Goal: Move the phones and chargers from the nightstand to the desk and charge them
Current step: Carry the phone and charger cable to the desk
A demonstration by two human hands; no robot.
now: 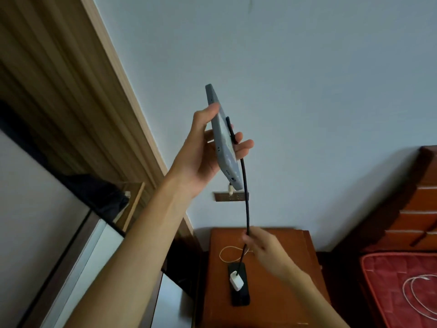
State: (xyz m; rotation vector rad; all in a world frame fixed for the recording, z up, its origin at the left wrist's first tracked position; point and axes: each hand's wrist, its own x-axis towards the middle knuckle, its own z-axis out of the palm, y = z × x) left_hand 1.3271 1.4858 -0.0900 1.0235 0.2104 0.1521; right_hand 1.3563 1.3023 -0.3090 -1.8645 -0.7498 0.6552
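**Grey phone and black cable lifted, other phone waits on nightstand**

The left hand (201,147) is high up in front of the wall. It grips the grey phone (222,138) by its long sides, thumb on one edge and curled fingers on the back, so the hand is half closed around it. The phone has a matte case w/ rounded corners and is tilted, top end up. The same fingers also press the upper end of the black cable (246,197) against the phone back.

This cable is thick and round, prob. rubber or braided, and hangs down in a soft curve to the right hand (262,245). The right hand pinches it between thumb and fingertips, above the back-left part of the nightstand (283,268). The hand is blurred, so the exact finger positions I cannot tell.

The nightstand top is smooth red-brown wood. Near its left edge, toward the front, lies the black phone (240,297), flat and glossy. On it rests the white charger plug (237,282), a small hard block. The black cable seems to end there. Behind it lies a thin white cable (227,253) in a loose loop. At far right, another white cable (421,294) lies coiled on the red quilted bed (390,280).

Risks, in my judgement:
- Pulling the cable higher can jerk the plug off the black phone, or drag the phone over the smooth wood toward the edge.
- The left hand holds 2 things at once, so the grey phone can slip, esp. if the cable tugs.
- The swinging plug can hit a screen.
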